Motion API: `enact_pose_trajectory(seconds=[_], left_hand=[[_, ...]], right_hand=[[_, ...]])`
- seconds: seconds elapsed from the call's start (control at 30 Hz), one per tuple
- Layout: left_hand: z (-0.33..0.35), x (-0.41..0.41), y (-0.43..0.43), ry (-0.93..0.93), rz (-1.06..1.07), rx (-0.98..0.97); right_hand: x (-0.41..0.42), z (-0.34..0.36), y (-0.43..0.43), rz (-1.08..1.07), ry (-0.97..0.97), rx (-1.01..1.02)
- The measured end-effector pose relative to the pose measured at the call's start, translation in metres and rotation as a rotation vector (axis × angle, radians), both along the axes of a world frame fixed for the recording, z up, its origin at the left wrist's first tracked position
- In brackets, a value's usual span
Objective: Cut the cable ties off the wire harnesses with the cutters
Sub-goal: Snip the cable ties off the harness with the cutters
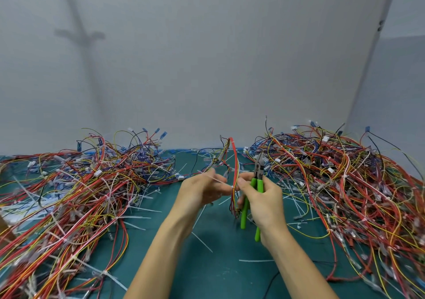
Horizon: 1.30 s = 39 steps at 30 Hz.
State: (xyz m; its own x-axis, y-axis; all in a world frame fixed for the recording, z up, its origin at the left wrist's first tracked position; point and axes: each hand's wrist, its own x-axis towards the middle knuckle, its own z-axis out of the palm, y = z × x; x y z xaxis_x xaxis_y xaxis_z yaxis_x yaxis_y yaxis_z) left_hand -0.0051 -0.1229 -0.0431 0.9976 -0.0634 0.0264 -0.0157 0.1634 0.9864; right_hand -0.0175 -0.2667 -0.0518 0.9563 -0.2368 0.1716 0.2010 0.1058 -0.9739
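The left hand (202,190) grip pinches a thin white cable tie (218,180). The right hand (264,199) grip clasps green-handled cutters (260,185) — fingertips hidden.

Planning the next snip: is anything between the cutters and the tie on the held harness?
Nothing separate that I can see. The cutters point up in the right hand, whose thumb sits beside the cable tie on the harness; the left hand pinches the tie's tail.
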Motion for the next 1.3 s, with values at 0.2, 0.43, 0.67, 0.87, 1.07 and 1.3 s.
enact_pose_trajectory(seconds=[0.2, 0.43, 0.67, 0.87, 1.07, 1.3], left_hand=[[-0.004, -0.001, -0.007, -0.153, 0.014, 0.090], [-0.008, 0.001, -0.010, -0.235, 0.048, 0.234], [-0.009, -0.001, -0.019, -0.209, -0.037, 0.298], [-0.008, -0.002, -0.020, -0.225, 0.011, 0.223], [-0.011, 0.002, -0.020, -0.188, 0.093, 0.162], [-0.013, 0.001, -0.017, -0.194, 0.167, 0.139]], right_hand=[[0.003, -0.003, 0.001, -0.009, -0.020, -0.065], [0.005, -0.009, 0.002, -0.060, -0.083, -0.241], [0.006, -0.011, -0.001, -0.093, -0.036, -0.201], [0.001, -0.007, 0.002, -0.170, -0.054, -0.329], [-0.010, -0.001, 0.010, -0.158, -0.162, -0.499], [-0.005, -0.004, 0.013, -0.207, -0.080, -0.362]])
